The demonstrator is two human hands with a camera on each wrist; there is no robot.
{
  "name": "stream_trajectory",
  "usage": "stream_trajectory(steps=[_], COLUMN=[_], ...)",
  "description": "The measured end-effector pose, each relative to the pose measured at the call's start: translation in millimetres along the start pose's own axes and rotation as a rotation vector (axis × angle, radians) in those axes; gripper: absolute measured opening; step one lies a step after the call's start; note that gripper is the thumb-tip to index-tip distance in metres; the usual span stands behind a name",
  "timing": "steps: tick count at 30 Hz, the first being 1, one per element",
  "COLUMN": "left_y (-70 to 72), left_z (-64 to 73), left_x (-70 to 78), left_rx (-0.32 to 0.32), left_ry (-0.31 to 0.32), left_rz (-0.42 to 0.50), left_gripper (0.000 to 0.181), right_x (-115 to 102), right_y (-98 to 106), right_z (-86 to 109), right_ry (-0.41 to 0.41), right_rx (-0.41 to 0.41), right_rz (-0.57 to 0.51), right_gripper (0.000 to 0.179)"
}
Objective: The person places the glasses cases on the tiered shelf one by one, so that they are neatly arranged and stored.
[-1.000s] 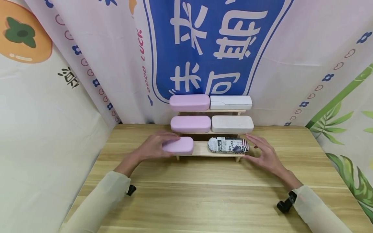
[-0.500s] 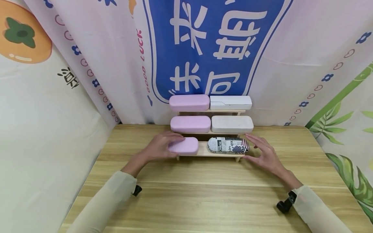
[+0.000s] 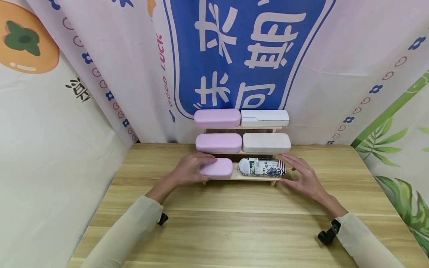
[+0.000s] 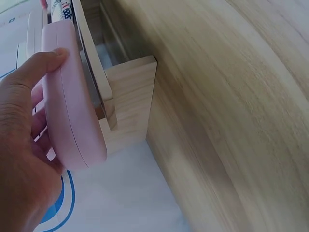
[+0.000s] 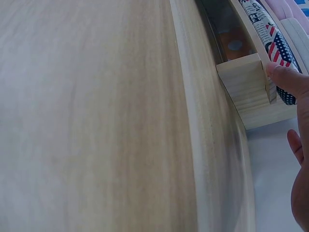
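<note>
My left hand [image 3: 191, 168] grips the left end of a pink glasses case [image 3: 219, 167] at the bottom shelf of a small wooden stepped rack [image 3: 235, 176]. In the left wrist view, the thumb lies along one side of this pink case [image 4: 72, 106] and the fingers are behind it. At the same shelf's right end is a glasses case with newspaper and flag print [image 3: 262, 167]. My right hand [image 3: 305, 178] is spread around that end, its thumb [image 5: 285, 77] on the shelf's front edge beside the printed case [image 5: 270, 36].
On the middle shelf, a pink case [image 3: 218, 142] is beside a greyish-white case [image 3: 267, 142]. The top shelf bears another pink case [image 3: 217, 118] and a white case with a flap line [image 3: 264, 118]. The rack stands at the back of a wooden table [image 3: 221, 230], before a printed curtain [image 3: 147, 93].
My left hand has moved right with the pink case, narrowing the gap to the printed case. The right hand has stayed in place.
</note>
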State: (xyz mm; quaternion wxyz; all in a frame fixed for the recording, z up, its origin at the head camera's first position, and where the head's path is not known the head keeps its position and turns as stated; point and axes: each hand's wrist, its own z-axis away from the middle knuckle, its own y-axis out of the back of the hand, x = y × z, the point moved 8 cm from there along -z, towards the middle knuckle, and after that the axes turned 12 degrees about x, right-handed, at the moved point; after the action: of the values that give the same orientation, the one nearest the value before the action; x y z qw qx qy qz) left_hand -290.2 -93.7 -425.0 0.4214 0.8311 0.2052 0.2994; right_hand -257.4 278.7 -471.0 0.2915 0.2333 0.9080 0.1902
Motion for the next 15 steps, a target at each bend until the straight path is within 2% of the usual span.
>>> stream_trajectory(steps=[10,15], left_y=[-8.2,-12.9], left_z=[-3.1,-5.0], left_x=[0.9,0.5], left_rx=[0.017,0.008], left_ry=[-0.001,0.018], left_rz=[-0.013,-0.008], left_gripper=[0.064,0.063], right_x=[0,-2], right_y=[-1,0], right_z=[0.1,-0.5], right_ry=[-0.035,-0.008], right_rx=[-0.02,-0.003], right_rz=[0.009,-0.011], right_gripper=[0.096,0.09])
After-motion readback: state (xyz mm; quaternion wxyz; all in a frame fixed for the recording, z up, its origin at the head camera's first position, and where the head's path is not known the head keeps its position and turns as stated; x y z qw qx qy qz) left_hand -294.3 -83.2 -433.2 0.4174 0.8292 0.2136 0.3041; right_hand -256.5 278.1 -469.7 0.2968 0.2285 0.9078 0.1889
